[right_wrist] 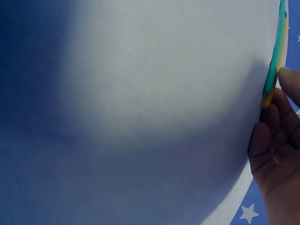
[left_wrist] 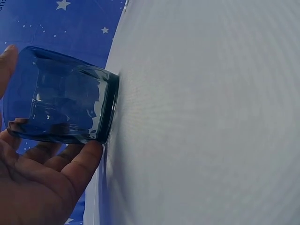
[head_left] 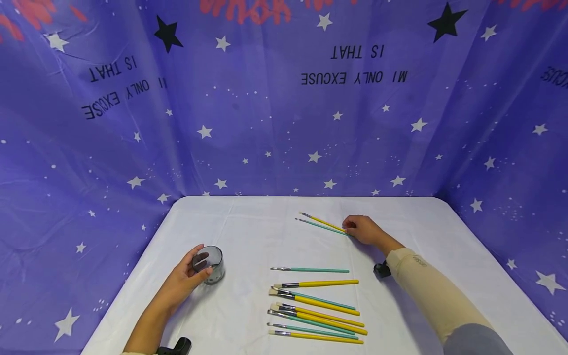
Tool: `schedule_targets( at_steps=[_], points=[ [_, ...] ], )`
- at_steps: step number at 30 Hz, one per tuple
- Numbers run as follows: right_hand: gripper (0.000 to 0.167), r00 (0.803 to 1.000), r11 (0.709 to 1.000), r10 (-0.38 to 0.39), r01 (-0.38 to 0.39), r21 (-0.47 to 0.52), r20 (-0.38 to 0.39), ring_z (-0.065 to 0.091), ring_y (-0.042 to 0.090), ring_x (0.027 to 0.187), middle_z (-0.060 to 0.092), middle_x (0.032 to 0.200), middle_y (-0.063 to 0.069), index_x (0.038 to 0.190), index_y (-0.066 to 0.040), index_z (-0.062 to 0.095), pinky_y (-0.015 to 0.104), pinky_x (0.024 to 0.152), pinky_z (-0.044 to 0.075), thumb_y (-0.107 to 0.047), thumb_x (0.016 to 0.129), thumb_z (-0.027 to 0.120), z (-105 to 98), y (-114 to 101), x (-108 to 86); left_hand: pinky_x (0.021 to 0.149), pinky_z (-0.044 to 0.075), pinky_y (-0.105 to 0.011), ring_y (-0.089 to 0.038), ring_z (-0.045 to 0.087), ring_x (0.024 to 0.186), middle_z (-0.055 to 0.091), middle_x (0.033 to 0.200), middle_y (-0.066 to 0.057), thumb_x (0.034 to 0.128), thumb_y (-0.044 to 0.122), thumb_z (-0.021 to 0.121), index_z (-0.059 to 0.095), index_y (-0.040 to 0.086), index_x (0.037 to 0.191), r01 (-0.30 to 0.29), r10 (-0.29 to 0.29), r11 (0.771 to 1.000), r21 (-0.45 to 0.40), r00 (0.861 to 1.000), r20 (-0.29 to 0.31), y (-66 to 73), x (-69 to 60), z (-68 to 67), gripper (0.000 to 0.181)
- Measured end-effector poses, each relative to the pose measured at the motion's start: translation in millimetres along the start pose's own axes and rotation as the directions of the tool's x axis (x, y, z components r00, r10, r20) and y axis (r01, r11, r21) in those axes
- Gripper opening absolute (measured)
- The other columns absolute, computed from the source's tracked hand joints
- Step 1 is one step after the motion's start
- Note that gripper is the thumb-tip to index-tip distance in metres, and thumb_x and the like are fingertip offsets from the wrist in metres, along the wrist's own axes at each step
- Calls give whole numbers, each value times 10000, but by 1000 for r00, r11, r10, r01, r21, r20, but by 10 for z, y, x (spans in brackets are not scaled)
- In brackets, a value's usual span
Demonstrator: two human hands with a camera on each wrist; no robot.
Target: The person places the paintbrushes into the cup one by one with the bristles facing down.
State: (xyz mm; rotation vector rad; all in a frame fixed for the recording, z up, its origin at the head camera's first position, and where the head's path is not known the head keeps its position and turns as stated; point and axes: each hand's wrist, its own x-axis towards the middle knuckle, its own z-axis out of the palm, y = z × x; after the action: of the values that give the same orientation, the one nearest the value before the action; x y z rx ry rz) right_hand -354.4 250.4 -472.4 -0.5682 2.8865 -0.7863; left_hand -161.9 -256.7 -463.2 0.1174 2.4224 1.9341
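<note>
In the head view my left hand [head_left: 182,278] grips a smoky drinking glass [head_left: 215,272] that stands upright on the white table at the left. Seen from the left wrist, the fingers curve round one side of the glass [left_wrist: 70,98], and its base meets the cloth. Toward the far right, my right hand [head_left: 365,230] pinches the handle ends of two paintbrushes, one yellow [head_left: 326,223] and one teal [head_left: 320,225], which lie with bristles pointing left. In the right wrist view, thumb and fingers are at the tips of the teal handle [right_wrist: 274,65] and the yellow one.
Several more yellow and teal paintbrushes lie in a loose stack at the front middle, among them a teal brush [head_left: 317,270] and a yellow brush [head_left: 328,283]. A white cloth [head_left: 248,222] covers the table. Purple star-printed curtains [head_left: 284,123] enclose its back and sides.
</note>
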Motion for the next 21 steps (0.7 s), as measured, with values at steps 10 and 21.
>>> schedule_targets(
  at_steps=[10, 21],
  points=[
    [76, 999, 998, -40, 40, -46, -1, 530, 183, 757, 606, 798, 6, 879, -75, 673, 396, 747, 455, -26, 925, 640, -3, -34, 31, 913, 415, -137, -434, 349, 1389, 329, 1532, -266, 958, 158, 680, 169, 60, 1579, 5, -5, 1000, 17, 1000, 9, 20, 0, -27, 810],
    [63, 998, 996, 13, -7, 93, -64, 530, 190, 780, 612, 841, 19, 927, -88, 649, 369, 733, 436, -85, 975, 609, -38, -61, -12, 916, 414, -140, -437, 363, 1381, 352, 1520, -267, 955, 152, 682, 186, 48, 1571, 1, -1, 999, 37, 1000, 7, 15, 1, -11, 797]
  ],
)
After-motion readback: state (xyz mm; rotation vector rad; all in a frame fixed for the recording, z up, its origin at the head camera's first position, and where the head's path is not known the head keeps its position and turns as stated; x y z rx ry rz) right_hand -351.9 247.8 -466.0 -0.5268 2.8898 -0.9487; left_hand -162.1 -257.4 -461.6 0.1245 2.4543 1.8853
